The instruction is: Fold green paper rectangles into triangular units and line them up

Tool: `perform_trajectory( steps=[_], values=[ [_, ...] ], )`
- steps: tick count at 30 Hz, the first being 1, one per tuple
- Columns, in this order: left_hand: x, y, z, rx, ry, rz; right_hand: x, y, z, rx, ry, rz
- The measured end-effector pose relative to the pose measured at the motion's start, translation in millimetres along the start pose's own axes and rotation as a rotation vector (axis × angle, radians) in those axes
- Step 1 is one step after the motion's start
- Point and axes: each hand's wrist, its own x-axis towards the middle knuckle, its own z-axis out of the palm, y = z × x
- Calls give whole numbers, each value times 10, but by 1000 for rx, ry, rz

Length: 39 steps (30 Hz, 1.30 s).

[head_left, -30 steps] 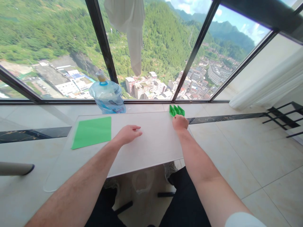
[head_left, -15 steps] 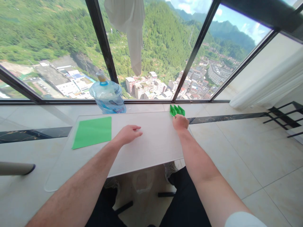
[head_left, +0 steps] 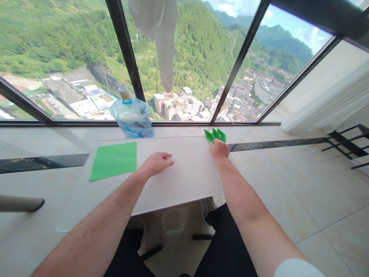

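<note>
At the far right corner of the white table (head_left: pixel 184 181), several pointed pieces of folded green paper (head_left: pixel 215 134) stand side by side. My right hand (head_left: pixel 219 149) is closed at their near side, gripping the folded paper; its fingertips are partly hidden behind the hand. Over the middle of the table is my left hand (head_left: pixel 158 163), thumb and fingers apart and holding nothing. To its left a flat green sheet of paper (head_left: pixel 113 161) lies on the tabletop.
Behind the table a large clear blue water bottle (head_left: pixel 133 117) stands by the window. White cloth (head_left: pixel 165 46) hangs before the glass. A black metal rack (head_left: pixel 346 140) is at the far right, and a grey tube (head_left: pixel 21 204) juts in from the left.
The leftmost folded green paper piece has shifted slightly left and tilted away from the others at my right hand. My left hand has hardly moved.
</note>
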Motion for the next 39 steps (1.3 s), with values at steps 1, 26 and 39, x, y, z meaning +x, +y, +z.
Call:
perform_trajectory(
  steps=[1,26,39],
  values=[
    [1,-3,2,2,2,1,-1,2,-2,4,6,-2],
    [-322,-1024,-892,460,361,-329,-973,-2218,108,397,-387,-738],
    [-477,-1285,-910,427,369,-321,-988,-2896,186,77,-370,-848]
  ],
)
